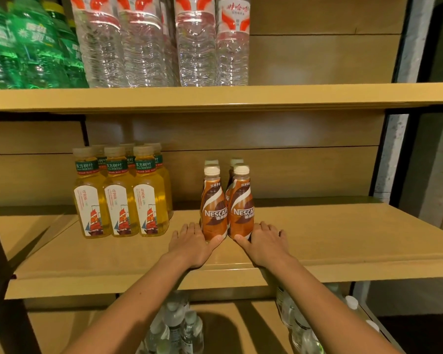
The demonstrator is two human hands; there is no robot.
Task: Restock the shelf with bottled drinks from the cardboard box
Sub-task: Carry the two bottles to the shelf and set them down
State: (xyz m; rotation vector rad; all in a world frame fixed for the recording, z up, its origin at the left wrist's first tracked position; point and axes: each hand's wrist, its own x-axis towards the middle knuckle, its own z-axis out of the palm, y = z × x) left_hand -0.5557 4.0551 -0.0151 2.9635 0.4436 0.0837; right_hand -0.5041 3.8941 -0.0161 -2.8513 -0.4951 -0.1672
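Several brown Nescafe coffee bottles with white caps stand upright in two short rows on the middle wooden shelf [317,241]. My left hand [192,242] lies flat on the shelf, thumb touching the base of the front left bottle [213,208]. My right hand [262,242] lies flat likewise, its thumb against the base of the front right bottle [241,208]. Both hands flank the pair with fingers straight. The cardboard box is not in view.
Several yellow oolong tea bottles [120,198] stand left of the coffee on the same shelf. The upper shelf [317,95] carries clear water bottles [149,44] and green bottles [31,47]. The lowest shelf holds small clear bottles [179,328].
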